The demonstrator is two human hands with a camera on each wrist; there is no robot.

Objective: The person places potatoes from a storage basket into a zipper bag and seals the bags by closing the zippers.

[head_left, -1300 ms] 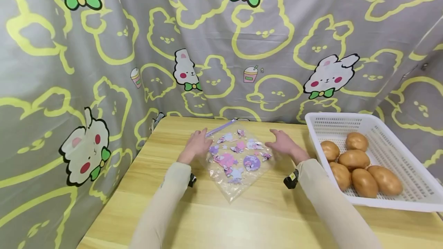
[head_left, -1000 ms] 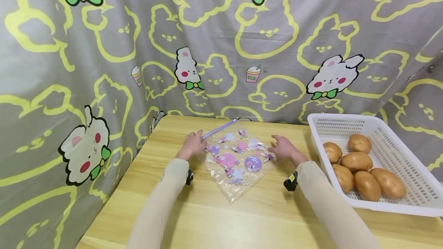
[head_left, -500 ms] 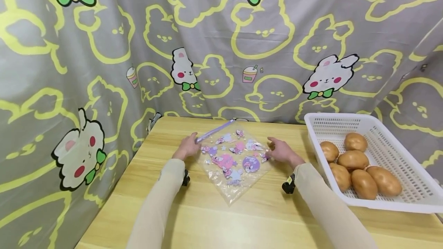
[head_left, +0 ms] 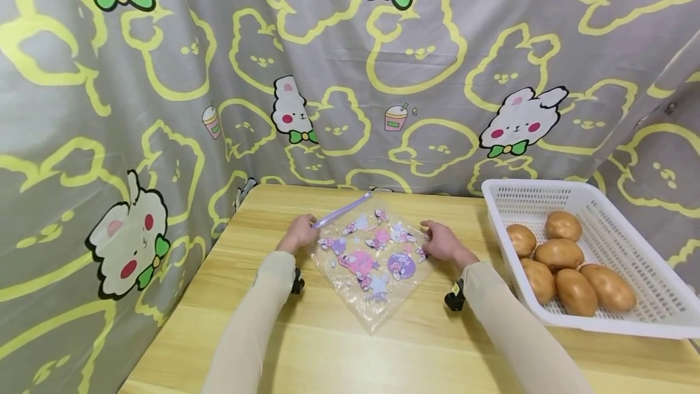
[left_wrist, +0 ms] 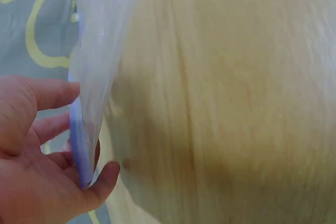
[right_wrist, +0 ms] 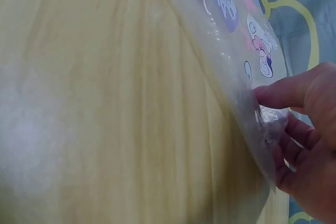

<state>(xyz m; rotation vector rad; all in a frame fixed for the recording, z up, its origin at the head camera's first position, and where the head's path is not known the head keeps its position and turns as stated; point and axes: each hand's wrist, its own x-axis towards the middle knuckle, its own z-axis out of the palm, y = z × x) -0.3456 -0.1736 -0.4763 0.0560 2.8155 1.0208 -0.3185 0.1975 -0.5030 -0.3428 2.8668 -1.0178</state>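
Note:
A clear zip bag (head_left: 358,260) printed with pink and purple cartoon figures lies slantwise between my hands in the head view. A purple zip strip (head_left: 343,210) runs along its upper left edge. My left hand (head_left: 299,233) pinches the corner at the lower end of that strip; the left wrist view shows the thumb and fingers on either side of the bag edge (left_wrist: 100,51). On the opposite corner, my right hand (head_left: 442,241) pinches the plastic, which bunches between thumb and fingers (right_wrist: 294,135) in the right wrist view. Both held corners stand slightly off the table.
On the right of the wooden table (head_left: 328,357) stands a white perforated plastic basket (head_left: 634,230). Several brown potatoes (head_left: 576,292) lie inside it. A grey curtain (head_left: 339,47) with yellow outlines hangs behind and to the left of the table.
My left hand has moved left to the bag's zip corner and taken hold of it. My right hand has closed on the opposite corner. The bag has shifted slightly toward me.

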